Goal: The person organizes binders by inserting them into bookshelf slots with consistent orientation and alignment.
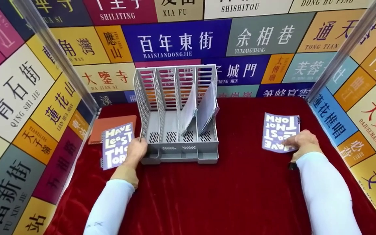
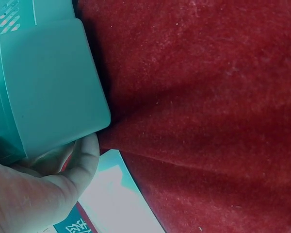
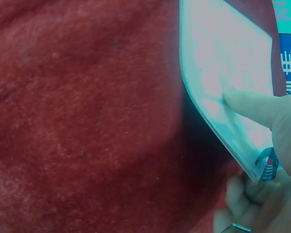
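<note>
A grey file rack (image 1: 180,148) with upright dividers stands on the red cloth. My left hand (image 1: 136,150) grips its front left corner; in the left wrist view the fingers (image 2: 82,162) bend against the rack's side (image 2: 58,87). Partly behind that hand lies a purple spiral notebook (image 1: 117,137) with white lettering. Off to the right, my right hand (image 1: 304,143) pinches a matching purple notebook (image 1: 279,127), its lettering upside down in the head view. The right wrist view shows the thumb on the cover (image 3: 228,58) and the other fingers curled beneath, near the spiral binding (image 3: 267,165).
Two notebooks (image 1: 207,109) (image 1: 189,112) lean in the rack's right-hand slots. An orange-red notebook (image 1: 109,122) lies at the back left, partly under the left purple one. Walls with printed place-name signs (image 1: 176,42) enclose the red cloth (image 1: 240,189) at the back and sides.
</note>
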Demonstrator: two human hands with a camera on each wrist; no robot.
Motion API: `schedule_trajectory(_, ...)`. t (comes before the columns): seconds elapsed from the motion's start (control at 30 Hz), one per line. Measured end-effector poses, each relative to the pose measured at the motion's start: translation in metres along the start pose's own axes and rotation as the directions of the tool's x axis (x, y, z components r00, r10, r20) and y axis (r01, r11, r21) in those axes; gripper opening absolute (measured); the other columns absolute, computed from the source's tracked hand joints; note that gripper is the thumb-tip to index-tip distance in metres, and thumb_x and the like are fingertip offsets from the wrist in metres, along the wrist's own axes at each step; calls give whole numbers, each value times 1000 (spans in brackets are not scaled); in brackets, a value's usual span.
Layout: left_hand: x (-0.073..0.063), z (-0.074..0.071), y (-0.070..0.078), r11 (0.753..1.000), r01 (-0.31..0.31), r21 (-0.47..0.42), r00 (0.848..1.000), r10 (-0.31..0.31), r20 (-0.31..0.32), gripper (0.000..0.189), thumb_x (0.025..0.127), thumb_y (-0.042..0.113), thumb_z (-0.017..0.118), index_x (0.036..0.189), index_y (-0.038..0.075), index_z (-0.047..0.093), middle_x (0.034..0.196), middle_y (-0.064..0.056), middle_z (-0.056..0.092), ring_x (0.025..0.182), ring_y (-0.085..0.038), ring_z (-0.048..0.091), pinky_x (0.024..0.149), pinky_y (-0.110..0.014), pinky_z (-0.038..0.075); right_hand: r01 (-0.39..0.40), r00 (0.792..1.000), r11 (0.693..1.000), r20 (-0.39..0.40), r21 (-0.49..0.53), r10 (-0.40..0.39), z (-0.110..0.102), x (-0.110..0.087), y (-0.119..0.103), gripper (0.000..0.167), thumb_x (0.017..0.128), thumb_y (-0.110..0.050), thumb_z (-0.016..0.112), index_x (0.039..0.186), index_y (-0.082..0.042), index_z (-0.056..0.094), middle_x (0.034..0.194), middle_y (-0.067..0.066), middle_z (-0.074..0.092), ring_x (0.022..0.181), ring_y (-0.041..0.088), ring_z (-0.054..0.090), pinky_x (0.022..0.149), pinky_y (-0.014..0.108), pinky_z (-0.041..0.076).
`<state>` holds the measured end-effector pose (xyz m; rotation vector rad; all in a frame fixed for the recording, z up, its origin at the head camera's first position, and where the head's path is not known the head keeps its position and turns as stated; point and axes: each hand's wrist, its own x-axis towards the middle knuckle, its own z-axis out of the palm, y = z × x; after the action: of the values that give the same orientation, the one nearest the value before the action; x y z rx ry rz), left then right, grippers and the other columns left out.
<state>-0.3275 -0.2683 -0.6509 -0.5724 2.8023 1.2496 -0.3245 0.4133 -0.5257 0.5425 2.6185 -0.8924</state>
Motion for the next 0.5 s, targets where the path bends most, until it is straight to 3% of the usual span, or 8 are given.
schedule_trajectory(0.03,5,2,-1,1000,14,11,1000,-14,-7,46,107,39,42,101,8,76,119,-21,77,98,-32,66,96,-53,57,7,1000,1000,10,-7,-7,0,2,-1,68,91,-38,88,130,10,59,115,23,64,107,38,59,94,46,55)
schedule_trajectory(0.17,-26,-15,29,1000,15,-16,1000,-15,9,47,107,33,41,105,1,75,122,-27,76,101,-37,66,100,-59,56,38,999,998,34,-52,-36,-3,10,-3,57,90,-35,87,118,8,63,105,19,67,100,35,61,86,40,54)
schedule_trajectory(0.23,-45,-23,47,1000,20,-21,1000,-20,14,48,110,30,39,109,-3,74,127,-30,75,105,-40,66,105,-61,54,27,999,998,30,-63,-26,-4,11,-5,54,88,-33,88,116,7,65,103,18,68,98,33,62,82,37,54)
schedule_trajectory(0.3,-55,-27,56,999,21,-27,1000,-21,15,48,111,29,39,112,-5,74,130,-30,74,108,-41,65,108,-61,53,6,1000,997,30,-71,-4,-5,13,-5,55,88,-33,88,116,7,65,105,20,67,98,34,62,81,37,55)
schedule_trajectory(0.4,-52,-26,53,999,15,-34,1000,-15,20,47,111,30,41,110,-4,73,126,-30,73,106,-41,64,105,-61,54,-40,999,998,19,-57,41,-3,19,-4,58,87,-33,87,120,9,65,111,24,65,101,36,61,83,39,56)
schedule_trajectory(0.5,-28,-15,30,1000,-7,-13,1000,7,-15,46,106,33,42,101,1,75,120,-26,77,99,-37,67,96,-59,56,-66,998,995,-25,-79,64,2,31,-3,58,85,-34,86,118,9,65,110,24,64,104,37,60,87,41,56)
